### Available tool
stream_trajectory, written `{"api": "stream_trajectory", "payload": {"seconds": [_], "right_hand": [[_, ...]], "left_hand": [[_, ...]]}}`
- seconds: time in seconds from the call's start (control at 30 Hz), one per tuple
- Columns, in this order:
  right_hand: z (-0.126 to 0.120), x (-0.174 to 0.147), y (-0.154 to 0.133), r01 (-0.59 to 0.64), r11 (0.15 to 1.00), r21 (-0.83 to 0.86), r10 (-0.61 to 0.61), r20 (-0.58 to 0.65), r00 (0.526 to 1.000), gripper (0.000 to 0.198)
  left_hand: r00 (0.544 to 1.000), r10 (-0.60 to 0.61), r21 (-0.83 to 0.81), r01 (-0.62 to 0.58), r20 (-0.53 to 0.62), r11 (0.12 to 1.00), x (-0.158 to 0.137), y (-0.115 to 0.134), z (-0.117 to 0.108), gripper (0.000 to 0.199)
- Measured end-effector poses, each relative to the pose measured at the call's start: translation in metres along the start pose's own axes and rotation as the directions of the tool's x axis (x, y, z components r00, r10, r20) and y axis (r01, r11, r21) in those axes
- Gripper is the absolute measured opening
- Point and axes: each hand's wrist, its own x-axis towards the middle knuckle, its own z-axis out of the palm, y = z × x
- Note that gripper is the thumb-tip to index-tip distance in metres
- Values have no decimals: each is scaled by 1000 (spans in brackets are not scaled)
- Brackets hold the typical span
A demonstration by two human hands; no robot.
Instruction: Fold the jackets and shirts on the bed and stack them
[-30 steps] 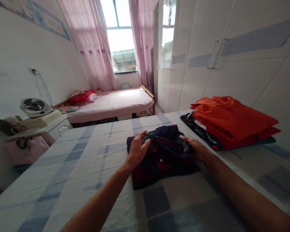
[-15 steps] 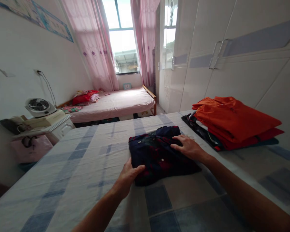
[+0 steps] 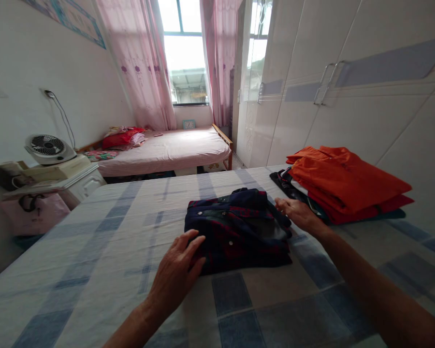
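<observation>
Left fingers [image 3: 195,245] partly hide the shirt [image 3: 235,234] — right fingers [image 3: 281,207]: contact unclear.

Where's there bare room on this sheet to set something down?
Widest is the sheet left of the dark plaid shirt and left hand, toward the small white cabinet. Another patch lies nearer the camera, below the shirt and right of the left hand. Crowded: the narrow gap between shirt and orange stack, where the right hand is.
</observation>
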Motion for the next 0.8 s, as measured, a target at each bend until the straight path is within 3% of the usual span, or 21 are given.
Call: {"api": "stream_trajectory", "payload": {"seconds": [0.1, 0.27, 0.43, 0.6, 0.7, 0.8], "right_hand": [[0, -46, -12, 93, 994, -64, -81, 168, 982, 50], [7, -84, -31, 277, 952, -129, -249, 202, 947, 41], [17, -67, -29, 205, 954, -218, -128, 321, 938, 45], [31, -49, -38, 163, 951, -263, -81, 296, 952, 37], [42, -45, -43, 197, 944, -263, -114, 302, 947, 27], [44, -43, -45, 251, 958, -138, -205, 282, 937, 15]], "left_hand": [[976, 184, 75, -193, 116, 978, 3, 10, 4, 32], [945, 218, 177, -264, 242, 948, 17, 21, 13, 16], [952, 199, 136, -235, 234, 962, 15, 21, 18, 21], [965, 219, 17, -224, 144, 975, 9, 16, 21, 21], [965, 237, -3, -238, 109, 971, 9, 15, 23, 21], [965, 248, -23, -247, 81, 969, 8, 13, 24, 21]]}}
